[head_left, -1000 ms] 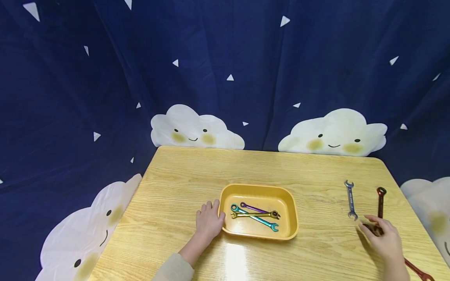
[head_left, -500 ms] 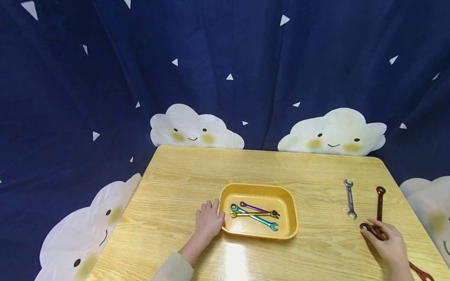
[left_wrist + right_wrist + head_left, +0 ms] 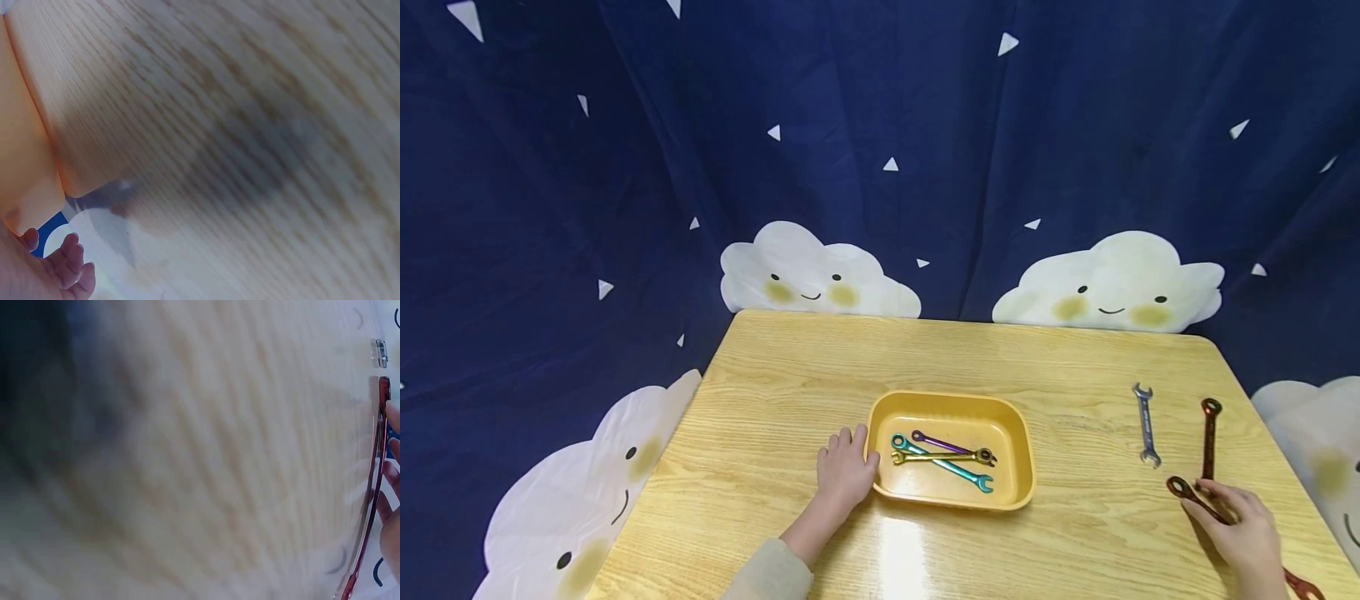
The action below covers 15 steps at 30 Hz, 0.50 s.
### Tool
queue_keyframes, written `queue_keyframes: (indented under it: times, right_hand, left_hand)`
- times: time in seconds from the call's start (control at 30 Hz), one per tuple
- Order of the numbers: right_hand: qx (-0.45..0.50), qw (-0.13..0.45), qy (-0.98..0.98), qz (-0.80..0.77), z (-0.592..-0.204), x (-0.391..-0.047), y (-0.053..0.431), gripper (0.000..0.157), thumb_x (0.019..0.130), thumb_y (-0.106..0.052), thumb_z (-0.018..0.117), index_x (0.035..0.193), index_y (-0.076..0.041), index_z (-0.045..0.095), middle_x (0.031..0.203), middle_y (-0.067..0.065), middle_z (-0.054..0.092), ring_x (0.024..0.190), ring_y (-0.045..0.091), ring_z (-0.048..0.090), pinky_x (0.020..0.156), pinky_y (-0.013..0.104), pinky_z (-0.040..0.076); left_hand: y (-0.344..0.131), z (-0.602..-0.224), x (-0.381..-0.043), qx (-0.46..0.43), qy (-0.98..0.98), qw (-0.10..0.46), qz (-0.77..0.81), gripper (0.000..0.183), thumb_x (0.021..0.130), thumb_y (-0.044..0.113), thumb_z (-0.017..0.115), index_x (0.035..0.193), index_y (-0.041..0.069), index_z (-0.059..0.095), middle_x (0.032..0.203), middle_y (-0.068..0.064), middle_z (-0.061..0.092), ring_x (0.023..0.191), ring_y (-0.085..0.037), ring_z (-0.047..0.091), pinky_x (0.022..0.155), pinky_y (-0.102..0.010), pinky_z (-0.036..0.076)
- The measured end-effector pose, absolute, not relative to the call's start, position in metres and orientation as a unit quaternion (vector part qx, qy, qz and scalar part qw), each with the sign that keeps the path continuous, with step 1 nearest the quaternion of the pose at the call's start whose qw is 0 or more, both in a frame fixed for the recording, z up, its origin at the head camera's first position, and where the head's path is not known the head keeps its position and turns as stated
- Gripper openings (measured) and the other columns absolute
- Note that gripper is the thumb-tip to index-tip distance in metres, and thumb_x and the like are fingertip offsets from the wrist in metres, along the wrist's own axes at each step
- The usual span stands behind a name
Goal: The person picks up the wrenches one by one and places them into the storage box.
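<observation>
My left hand (image 3: 844,477) holds the left side of a yellow plastic tray (image 3: 1028,454), thumb over the rim. In the left wrist view its fingers (image 3: 65,262) curl near the tray wall (image 3: 25,137). Inside the tray lie a purple, a turquoise and a gold wrench (image 3: 936,457), crossing one another. At the table's right, my right hand (image 3: 1243,529) grips a red wrench (image 3: 1180,487) between thumb and fingers. Its ring end shows ahead of the fingertips and its open end behind the wrist. The right wrist view shows this long red wrench (image 3: 375,500) beside the fingers.
Another red wrench (image 3: 1210,433) lies just beyond my right hand. A silver open-end wrench (image 3: 1146,425) lies to its left. The wooden table (image 3: 805,358) ends at a blue curtain (image 3: 865,100) with printed clouds.
My right hand has shifted toward the near right, and its thumb and fingers have come together on the red wrench. Its ring end is now in plain sight. My left hand has stayed at the tray.
</observation>
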State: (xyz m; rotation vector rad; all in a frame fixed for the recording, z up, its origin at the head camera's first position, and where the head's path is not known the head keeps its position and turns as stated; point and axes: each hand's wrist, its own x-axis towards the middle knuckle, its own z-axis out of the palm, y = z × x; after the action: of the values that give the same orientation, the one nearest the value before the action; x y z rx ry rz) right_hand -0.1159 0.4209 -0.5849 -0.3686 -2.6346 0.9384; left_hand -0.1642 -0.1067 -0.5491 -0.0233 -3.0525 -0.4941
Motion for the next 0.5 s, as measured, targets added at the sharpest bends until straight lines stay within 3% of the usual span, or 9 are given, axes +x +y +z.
queue_keyframes:
  times: [0.23,0.37,0.5]
  right_hand:
    - [-0.164,0.131,-0.934,0.289,-0.5869,-0.1117,0.4253,0.047,0.076,-0.033,0.072,0.108,0.0,0.062,0.096,0.011,0.052,0.076,-0.018,0.026,0.063,0.023,0.03]
    - [-0.166,0.13,-0.937,0.279,-0.5883,-0.1097,0.427,0.046,0.077,-0.032,0.071,0.109,0.0,0.063,0.097,0.016,0.053,0.071,-0.023,0.023,0.059,0.022,0.031]
    - [-0.179,0.12,-0.937,0.275,-0.5876,-0.1089,0.4275,0.048,0.078,-0.035,0.069,0.112,-0.001,0.063,0.1,0.019,0.053,0.075,-0.004,0.041,0.062,0.028,0.034]
  left_hand:
    - [-0.1058,-0.5489,-0.1635,-0.007,-0.987,0.023,-0.161,0.035,0.085,0.032,0.046,0.114,0.013,0.047,0.092,-0.009,0.047,0.083,-0.027,0.045,0.068,-0.041,0.036]
    - [-0.1054,-0.5495,-0.163,-0.007,-0.986,0.031,-0.162,0.034,0.084,0.032,0.047,0.113,0.012,0.048,0.09,-0.009,0.048,0.082,-0.027,0.046,0.067,-0.04,0.036]
    - [-0.1056,-0.5505,-0.1634,-0.008,-0.986,0.041,-0.163,0.034,0.083,0.031,0.049,0.111,0.012,0.049,0.089,-0.009,0.048,0.081,-0.027,0.047,0.066,-0.04,0.036]
